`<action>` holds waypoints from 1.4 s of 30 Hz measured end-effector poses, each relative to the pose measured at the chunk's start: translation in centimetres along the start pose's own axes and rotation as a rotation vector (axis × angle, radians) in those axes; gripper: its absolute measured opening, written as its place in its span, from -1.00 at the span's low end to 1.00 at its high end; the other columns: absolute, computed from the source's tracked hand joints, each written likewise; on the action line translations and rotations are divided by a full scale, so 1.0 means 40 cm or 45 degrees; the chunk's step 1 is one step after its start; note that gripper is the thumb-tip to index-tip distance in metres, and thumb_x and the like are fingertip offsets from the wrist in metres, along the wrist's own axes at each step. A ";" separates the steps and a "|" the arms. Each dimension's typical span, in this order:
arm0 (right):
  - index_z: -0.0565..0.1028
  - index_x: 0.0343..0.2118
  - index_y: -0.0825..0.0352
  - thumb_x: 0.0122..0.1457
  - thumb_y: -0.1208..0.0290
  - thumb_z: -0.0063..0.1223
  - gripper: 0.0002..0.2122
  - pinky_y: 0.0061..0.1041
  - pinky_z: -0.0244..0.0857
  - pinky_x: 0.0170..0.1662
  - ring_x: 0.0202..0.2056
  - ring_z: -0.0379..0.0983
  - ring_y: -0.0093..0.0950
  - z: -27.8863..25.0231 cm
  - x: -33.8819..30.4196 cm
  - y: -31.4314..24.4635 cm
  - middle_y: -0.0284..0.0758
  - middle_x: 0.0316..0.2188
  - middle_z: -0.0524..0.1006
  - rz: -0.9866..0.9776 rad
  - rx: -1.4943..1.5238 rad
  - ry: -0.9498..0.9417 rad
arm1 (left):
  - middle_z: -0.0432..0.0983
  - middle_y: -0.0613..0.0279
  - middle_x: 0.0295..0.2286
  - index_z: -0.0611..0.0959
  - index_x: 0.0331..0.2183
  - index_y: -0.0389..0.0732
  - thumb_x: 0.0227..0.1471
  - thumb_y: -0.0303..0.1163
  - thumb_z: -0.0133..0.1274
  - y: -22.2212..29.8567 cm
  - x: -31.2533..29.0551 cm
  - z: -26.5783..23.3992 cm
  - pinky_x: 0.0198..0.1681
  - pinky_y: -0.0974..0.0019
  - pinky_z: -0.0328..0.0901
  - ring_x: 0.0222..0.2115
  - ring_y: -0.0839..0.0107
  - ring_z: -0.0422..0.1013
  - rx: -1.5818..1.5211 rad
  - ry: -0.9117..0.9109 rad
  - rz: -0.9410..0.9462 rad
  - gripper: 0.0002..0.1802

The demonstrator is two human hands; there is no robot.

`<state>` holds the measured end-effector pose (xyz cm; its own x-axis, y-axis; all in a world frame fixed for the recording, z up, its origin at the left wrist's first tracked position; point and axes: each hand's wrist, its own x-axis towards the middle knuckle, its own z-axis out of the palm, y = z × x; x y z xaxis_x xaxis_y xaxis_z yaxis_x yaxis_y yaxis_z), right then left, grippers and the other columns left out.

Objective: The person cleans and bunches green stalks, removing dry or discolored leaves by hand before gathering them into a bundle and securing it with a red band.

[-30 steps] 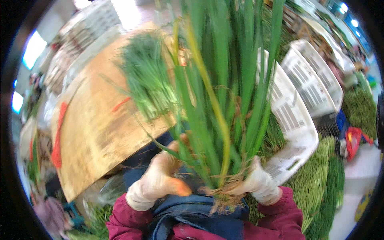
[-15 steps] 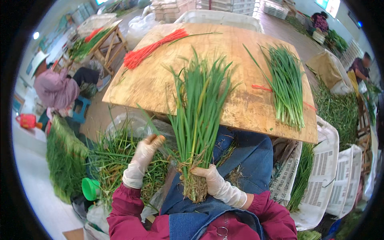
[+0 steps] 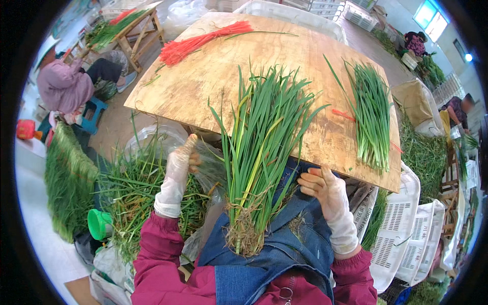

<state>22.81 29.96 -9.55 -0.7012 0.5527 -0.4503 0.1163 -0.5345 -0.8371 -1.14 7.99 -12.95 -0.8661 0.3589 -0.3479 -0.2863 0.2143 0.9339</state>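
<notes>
Just below the left part of the wooden board's near edge, our gloved left hand hangs with its fingers slack, holding nothing. Next, the bunch of greens lies with its roots below the board, on our denim apron, and its leaves across that edge. We judge it light, limp-tipped, easily bruised, firmer low down: best cupped around the lower stems. Further right, beside the same edge, our right hand is empty, fingers loosely bent.
</notes>
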 end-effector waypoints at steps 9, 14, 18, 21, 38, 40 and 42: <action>0.36 -0.20 0.36 0.05 0.34 -0.04 -0.73 -0.52 0.27 -0.28 -0.37 0.39 -0.52 0.269 0.068 0.001 -0.33 -0.33 0.45 -0.210 0.628 -0.237 | 0.42 0.31 -0.32 0.43 -0.17 -0.29 -0.17 -0.25 0.12 0.109 -0.103 0.187 -0.23 0.45 0.23 -0.33 0.52 0.32 -0.201 -0.834 -0.030 -0.51; 0.39 -0.25 0.45 0.06 0.27 -0.05 -0.69 -0.64 0.24 -0.34 -0.41 0.36 -0.56 0.361 -0.016 -0.206 -0.33 -0.39 0.46 -0.668 0.174 -0.253 | 0.44 0.19 -0.38 0.38 -0.17 -0.34 -0.19 -0.43 0.08 0.320 -0.165 0.212 -0.27 0.41 0.24 -0.38 0.47 0.34 -0.153 -0.671 0.713 -0.54; 0.42 -0.34 0.49 0.04 0.14 -0.05 -0.61 -0.60 0.22 -0.55 -0.63 0.29 -0.59 0.369 -0.021 -0.402 -0.32 -0.61 0.45 -1.222 -0.635 -0.097 | 0.46 0.10 -0.42 0.38 -0.19 -0.36 -0.19 -0.44 0.06 0.513 -0.116 0.247 -0.33 0.37 0.27 -0.41 0.40 0.38 0.064 -0.689 1.184 -0.56; 0.43 -0.44 0.49 -0.02 0.05 -0.01 -0.55 -0.57 0.16 -0.63 -0.70 0.23 -0.57 0.379 0.029 -0.494 -0.36 -0.71 0.40 -1.464 -0.632 -0.070 | 0.47 0.11 -0.44 0.39 -0.22 -0.34 -0.22 -0.43 0.11 0.606 -0.096 0.280 -0.37 0.39 0.29 -0.43 0.43 0.39 -0.094 -0.673 1.340 -0.56; 0.42 -0.31 0.40 -0.17 0.28 0.20 -0.62 -0.59 0.24 -0.33 -0.42 0.36 -0.57 0.370 0.099 -0.613 -0.34 -0.42 0.46 -1.203 -0.722 -0.492 | 0.45 0.04 -0.46 0.41 -0.28 -0.41 -0.35 -0.39 0.15 0.644 -0.022 0.344 -0.34 0.35 0.28 -0.43 0.32 0.40 0.103 -0.711 1.146 -0.49; 0.40 -0.25 0.44 -0.19 0.35 0.18 -0.59 -0.56 0.23 -0.24 -0.38 0.37 -0.52 0.390 0.103 -0.626 -0.31 -0.39 0.47 -1.256 -0.830 -0.347 | 0.45 0.02 -0.49 0.44 -0.31 -0.41 -0.33 -0.35 0.13 0.647 -0.020 0.352 -0.35 0.34 0.28 -0.44 0.32 0.40 0.239 -0.773 1.172 -0.53; 0.42 -0.29 0.44 -0.20 0.38 0.16 -0.63 -0.56 0.25 -0.29 -0.44 0.38 -0.51 0.414 0.107 -0.634 -0.29 -0.47 0.48 -1.151 -0.925 -0.155 | 0.47 0.12 -0.49 0.48 -0.32 -0.37 -0.29 -0.31 0.13 0.632 0.000 0.361 -0.35 0.36 0.27 -0.46 0.43 0.38 0.370 -0.780 1.156 -0.57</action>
<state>5.21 35.29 14.91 -0.7928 0.4587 0.4013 -0.1127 0.5367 -0.8362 -2.46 26.52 9.48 -0.3353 0.8566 0.3922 0.5211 -0.1782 0.8347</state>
